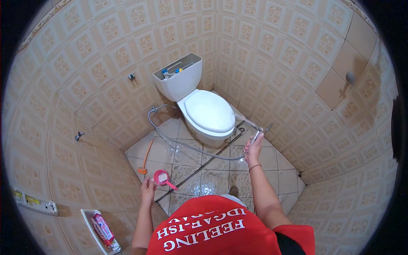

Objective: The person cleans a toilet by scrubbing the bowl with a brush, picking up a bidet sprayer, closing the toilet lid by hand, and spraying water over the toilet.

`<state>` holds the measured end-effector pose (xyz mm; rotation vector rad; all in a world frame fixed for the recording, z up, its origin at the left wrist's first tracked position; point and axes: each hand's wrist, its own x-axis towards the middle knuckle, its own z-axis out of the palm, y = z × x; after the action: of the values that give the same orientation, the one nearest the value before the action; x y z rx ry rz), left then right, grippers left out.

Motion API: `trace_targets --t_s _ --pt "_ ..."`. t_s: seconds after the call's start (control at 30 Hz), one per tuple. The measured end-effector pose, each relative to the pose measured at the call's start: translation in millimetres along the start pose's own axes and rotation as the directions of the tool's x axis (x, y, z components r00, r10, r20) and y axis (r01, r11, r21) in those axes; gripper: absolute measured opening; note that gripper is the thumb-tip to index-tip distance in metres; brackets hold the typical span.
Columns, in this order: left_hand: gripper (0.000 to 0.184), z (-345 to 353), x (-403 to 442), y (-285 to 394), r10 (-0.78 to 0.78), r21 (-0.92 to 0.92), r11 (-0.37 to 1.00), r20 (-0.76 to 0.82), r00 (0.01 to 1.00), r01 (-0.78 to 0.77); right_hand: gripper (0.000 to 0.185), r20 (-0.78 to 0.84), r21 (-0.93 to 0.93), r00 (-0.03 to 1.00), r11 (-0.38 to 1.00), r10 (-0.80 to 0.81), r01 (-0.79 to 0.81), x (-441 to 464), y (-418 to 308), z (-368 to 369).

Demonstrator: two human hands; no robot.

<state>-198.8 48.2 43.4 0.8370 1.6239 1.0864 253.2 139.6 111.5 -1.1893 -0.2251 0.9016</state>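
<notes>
In my right hand [253, 149] is a metal handheld bidet sprayer [256, 135], its head pointing toward the toilet's right side and the fingers closed around its handle. A grey flexible hose [193, 148] loops from the sprayer to a wall valve [154, 109] left of the toilet. My left hand [148, 190] is at the rim of a pink dipper [161, 176], with its fingers curled against the side. The dipper's handle points away, down to the right, and something whitish shows inside. A white toilet [210, 111] with its lid down stands ahead.
An orange-handled brush [145, 158] lies on the wet, stained tile floor [187, 157]. A dark drain line [208, 161] crosses it. The toilet's open tank [176, 80] shows its inner parts. Taps [79, 136] and a white soap shelf [95, 231] with a pink packet project from the left wall.
</notes>
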Motion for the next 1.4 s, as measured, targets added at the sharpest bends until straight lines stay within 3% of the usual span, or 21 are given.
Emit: trace_targets --t_s 0.07,0.27,0.43,0.53,0.7,0.8,0.93,1.07,1.2,1.4 --pt "0.040 -0.5 0.9 2.0 0.013 0.006 1.000 0.009 1.000 -0.013 0.055 0.043 -0.009 0.999 1.000 0.008 -0.008 -1.9 -10.2 22.2" --pt "0.041 -0.1 -8.3 7.5 0.013 -0.013 1.000 -0.032 0.999 -0.013 0.055 0.369 -0.126 0.926 0.991 0.080 -0.036 -11.3 -26.9 71.5" --pt "0.043 -5.4 -20.9 6.4 0.014 -0.043 0.999 -0.087 0.996 -0.017 0.057 0.394 -0.142 0.919 0.989 0.009 0.051 -15.5 -22.0 87.6" --pt "0.045 -10.6 -28.4 7.0 -0.019 -0.032 0.999 -0.097 0.995 0.016 0.057 0.545 -0.197 0.838 0.967 -0.030 0.162 -29.8 -23.2 97.8" --pt "0.046 -13.8 -34.3 6.4 -0.028 -0.031 0.999 -0.119 0.993 0.024 0.057 0.525 -0.098 0.836 0.964 -0.162 0.248 -26.9 -28.3 113.5" --pt "0.047 -13.1 -35.3 6.0 -0.031 -0.044 0.999 -0.135 0.990 0.025 0.055 0.689 -0.107 0.715 0.958 -0.122 0.267 -34.6 -32.3 114.7" --pt "0.046 -15.2 -37.7 1.3 -0.019 -0.050 0.999 -0.143 0.990 0.012 0.055 0.618 -0.107 0.767 0.948 -0.172 0.299 -35.2 -36.9 116.9" --pt "0.047 -15.9 -39.2 -2.4 -0.017 -0.048 0.999 -0.150 0.989 0.010 0.054 0.733 -0.122 0.669 0.942 -0.127 0.313 -43.4 -34.8 111.5" --pt "0.047 -16.9 -40.9 -3.9 -0.005 -0.036 0.999 -0.149 0.989 -0.001 0.054 0.666 -0.123 0.715 0.914 -0.214 0.388 -37.8 -34.2 114.1" --pt "0.047 -10.2 -48.6 -2.0 -0.003 -0.089 0.996 -0.174 0.985 -0.013 0.055 0.736 -0.133 0.654 0.911 -0.174 0.391 -36.4 -36.9 114.8"
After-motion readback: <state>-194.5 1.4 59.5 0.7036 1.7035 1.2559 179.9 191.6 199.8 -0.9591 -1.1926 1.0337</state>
